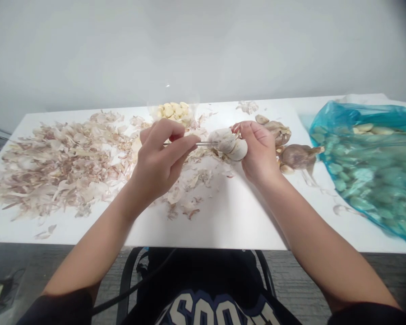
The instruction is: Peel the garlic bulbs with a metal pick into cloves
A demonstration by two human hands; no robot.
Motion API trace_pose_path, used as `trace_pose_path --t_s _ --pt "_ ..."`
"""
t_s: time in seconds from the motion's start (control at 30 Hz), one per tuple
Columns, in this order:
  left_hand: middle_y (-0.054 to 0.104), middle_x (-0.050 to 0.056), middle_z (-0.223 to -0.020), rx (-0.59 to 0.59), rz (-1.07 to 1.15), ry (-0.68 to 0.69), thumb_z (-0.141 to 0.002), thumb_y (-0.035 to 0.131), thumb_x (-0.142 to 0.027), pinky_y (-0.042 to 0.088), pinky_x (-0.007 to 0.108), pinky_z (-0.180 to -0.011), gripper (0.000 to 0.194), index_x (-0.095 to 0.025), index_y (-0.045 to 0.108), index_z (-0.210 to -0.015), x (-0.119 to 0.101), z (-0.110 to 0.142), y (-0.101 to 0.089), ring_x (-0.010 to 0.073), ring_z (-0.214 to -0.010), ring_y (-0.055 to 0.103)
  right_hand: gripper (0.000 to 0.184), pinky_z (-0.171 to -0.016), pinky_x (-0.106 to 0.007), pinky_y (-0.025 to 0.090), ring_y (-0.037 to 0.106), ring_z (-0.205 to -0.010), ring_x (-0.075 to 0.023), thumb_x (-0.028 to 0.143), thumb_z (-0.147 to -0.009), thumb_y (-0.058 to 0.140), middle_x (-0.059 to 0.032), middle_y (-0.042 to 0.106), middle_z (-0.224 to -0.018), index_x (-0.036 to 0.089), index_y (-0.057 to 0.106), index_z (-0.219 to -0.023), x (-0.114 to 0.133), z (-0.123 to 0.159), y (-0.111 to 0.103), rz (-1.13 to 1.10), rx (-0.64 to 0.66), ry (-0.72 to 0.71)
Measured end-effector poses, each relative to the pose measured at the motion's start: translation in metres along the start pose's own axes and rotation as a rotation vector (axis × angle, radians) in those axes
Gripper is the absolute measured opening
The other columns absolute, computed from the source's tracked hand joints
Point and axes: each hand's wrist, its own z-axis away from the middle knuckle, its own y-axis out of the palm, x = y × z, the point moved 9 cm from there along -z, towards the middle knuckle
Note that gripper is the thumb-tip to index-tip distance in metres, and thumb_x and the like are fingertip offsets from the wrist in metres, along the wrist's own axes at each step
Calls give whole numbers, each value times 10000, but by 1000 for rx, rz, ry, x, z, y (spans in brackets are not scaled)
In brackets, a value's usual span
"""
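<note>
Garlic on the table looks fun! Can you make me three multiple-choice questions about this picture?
1. Where on the white table is the blue plastic bag?
A. Left end
B. Right end
C. Middle

2. What colour are the peeled cloves in the clear container?
A. Green
B. Black
C. Pale yellow

3. What is the left hand doing?
A. Lying open
B. Holding a thin metal tool to garlic
C. Gripping the bag

Answers:
1. B: the bag lies beyond the right hand.
2. C: they show pale yellow.
3. B: the tool's tip meets the garlic.
</note>
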Motion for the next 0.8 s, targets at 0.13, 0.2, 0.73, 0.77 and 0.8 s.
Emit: trace_pose_path --t_s 0.13,0.2,0.73,0.77,0.8 --pt "505 14 -811 -48 63 -3 -935 561 -161 410 288 -636 132 -245 650 -984 4 1 -4 125 -745 495 413 -686 -274 436 508 -709 -119 620 -828 604 1 532 -745 219 594 -733 0 0 1 3 13 5" --pt "502 13 -815 -42 79 -19 -939 562 -169 403 273 -618 132 -247 652 -996 8 1 -3 122 -748 494 412 -681 -274 427 498 -697 -115 620 -822 612 5 525 -741 218 597 -733 0 0 1 -10 17 6" --pt "519 22 -829 45 69 -63 -957 544 -212 401 268 -588 127 -242 667 -955 12 -2 11 126 -762 508 430 -655 -279 425 494 -676 -120 647 -833 579 5 509 -718 227 582 -738 -2 0 -1 20 17 9" --pt "522 22 -828 45 69 -66 -958 542 -213 405 270 -590 125 -239 664 -951 12 -2 11 127 -763 512 432 -654 -279 427 495 -675 -120 648 -831 580 4 509 -718 227 582 -737 -2 0 -1 19 14 10" --pt "524 21 -826 40 70 -64 -958 541 -212 408 271 -591 122 -237 660 -947 11 -3 11 127 -764 515 431 -652 -277 429 496 -674 -119 647 -829 585 4 510 -716 227 582 -734 -1 0 -1 15 11 12"
